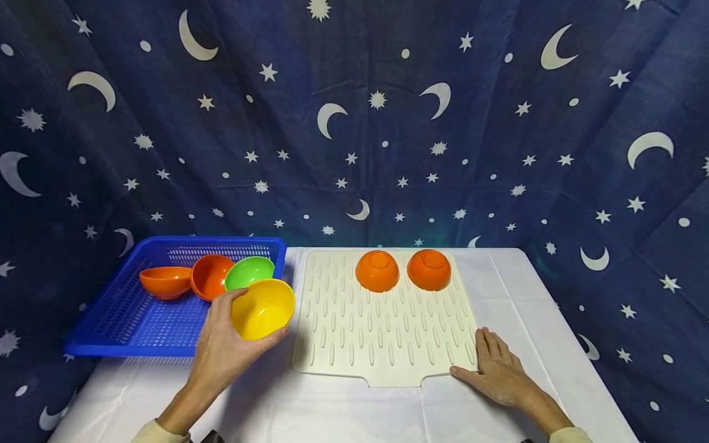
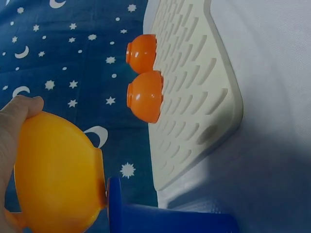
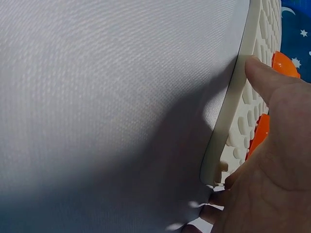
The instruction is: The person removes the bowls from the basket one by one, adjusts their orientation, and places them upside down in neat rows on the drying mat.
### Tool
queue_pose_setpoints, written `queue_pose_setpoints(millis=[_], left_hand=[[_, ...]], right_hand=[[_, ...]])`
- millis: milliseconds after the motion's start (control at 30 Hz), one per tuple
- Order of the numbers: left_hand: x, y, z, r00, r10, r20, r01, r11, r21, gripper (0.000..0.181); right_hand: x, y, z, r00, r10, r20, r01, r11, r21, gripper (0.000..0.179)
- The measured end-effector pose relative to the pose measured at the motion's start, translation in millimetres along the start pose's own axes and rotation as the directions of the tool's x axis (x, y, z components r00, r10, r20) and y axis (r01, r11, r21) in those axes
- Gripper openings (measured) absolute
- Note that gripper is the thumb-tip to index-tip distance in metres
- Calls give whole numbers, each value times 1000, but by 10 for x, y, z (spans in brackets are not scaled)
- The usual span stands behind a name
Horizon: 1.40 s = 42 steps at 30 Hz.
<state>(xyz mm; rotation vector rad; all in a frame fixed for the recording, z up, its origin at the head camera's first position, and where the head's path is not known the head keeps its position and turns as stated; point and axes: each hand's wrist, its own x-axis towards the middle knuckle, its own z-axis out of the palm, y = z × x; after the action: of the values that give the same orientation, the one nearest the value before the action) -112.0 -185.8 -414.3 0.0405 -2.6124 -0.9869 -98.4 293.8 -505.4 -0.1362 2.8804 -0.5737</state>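
Observation:
A yellow bowl [image 1: 263, 309] is held by its rim in my left hand [image 1: 224, 338], thumb on the near side and fingers on the far side. It hangs at the right edge of the blue basket [image 1: 138, 350], its opening tilted toward the head camera. My right hand [image 1: 501, 372] rests at the near right corner of the cream drying mat [image 1: 382, 344], thumb at the front edge and fingers along the side. Two orange bowls [image 1: 377, 271] [image 1: 429, 270] sit upside down, side by side, at the back of the mat.
Inside the basket lie an orange bowl [image 1: 165, 282], a second orange bowl [image 1: 207, 277] tipped on its side and a green bowl [image 1: 249, 272]. A white cloth [image 1: 332, 412] covers the table. A dark blue star-and-moon curtain [image 1: 354, 135] hangs behind and at both sides.

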Motion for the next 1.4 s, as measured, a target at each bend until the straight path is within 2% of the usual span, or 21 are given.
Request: queue_pose_setpoints(millis=[133, 367, 533, 667, 767, 867, 967, 1033, 1133, 1233, 1300, 1400], left_hand=[[-3, 27, 55, 999, 40, 1, -40, 999, -2, 97], [-31, 129, 180, 998, 62, 12, -61, 997, -45, 99], [-26, 206, 317, 988, 156, -12, -156, 985, -69, 102], [-23, 242, 435, 974, 228, 3, -228, 973, -40, 105], [-30, 255, 521, 965, 260, 30, -259, 966, -13, 109], [-44, 267, 607, 961, 271, 52, -271, 962, 10, 115], [-57, 282, 700, 964, 258, 61, -260, 965, 23, 120], [-63, 293, 761, 970, 236, 64, -238, 971, 26, 123], [-63, 306, 853, 977, 206, 62, -209, 977, 40, 123], [-53, 314, 944, 980, 194, 47, -197, 978, 65, 122], [-42, 317, 1006, 980, 194, 35, -196, 978, 77, 122], [-23, 299, 1092, 984, 177, 18, -178, 981, 78, 124]], right_hand=[[1, -4, -1, 1000, 0, -3, 0, 1000, -1, 116], [34, -26, -31, 1000, 15, -17, -15, 1000, -6, 118], [76, -54, -81, 997, 33, -63, -35, 999, -26, 121], [120, -116, -111, 994, 42, -103, -44, 999, -13, 122], [160, -215, -138, 985, 27, -172, -24, 999, 24, 111], [206, -375, -169, 967, -15, -256, 33, 997, 67, 89], [254, -587, -171, 952, -64, -300, 102, 988, 113, 67], [283, -748, -144, 951, -87, -296, 139, 977, 160, 57], [330, -996, -66, 967, -112, -229, 179, 938, 297, 48], [377, -1230, 36, 985, -140, -105, 173, 858, 483, 48], [405, -1361, 108, 986, -166, -19, 146, 798, 585, 51], [457, -1531, 206, 976, -208, 61, 113, 729, 675, 55]])
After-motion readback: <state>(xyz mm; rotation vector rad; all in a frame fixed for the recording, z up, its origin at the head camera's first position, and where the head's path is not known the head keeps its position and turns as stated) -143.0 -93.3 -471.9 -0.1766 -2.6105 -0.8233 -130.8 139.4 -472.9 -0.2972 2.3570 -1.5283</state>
